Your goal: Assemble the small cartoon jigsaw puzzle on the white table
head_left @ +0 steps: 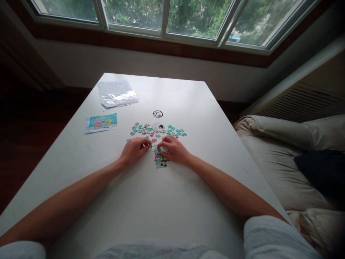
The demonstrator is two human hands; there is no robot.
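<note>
A partly joined jigsaw puzzle with colourful cartoon figures lies on the white table in front of me. Over its right side rests my right hand, fingers bent and thumb apart from the index finger, covering part of the picture. Just left of the puzzle, my left hand pinches a small greenish jigsaw piece at its fingertips. Loose jigsaw pieces in teal and pink are scattered beyond both hands, with more teal pieces to the right.
A round, clear-looking lid or tin sits among the pieces, and a shiny disc lies behind it. Further left are a cartoon picture sheet and a clear plastic bag with paper. A beige sofa borders the table's right side.
</note>
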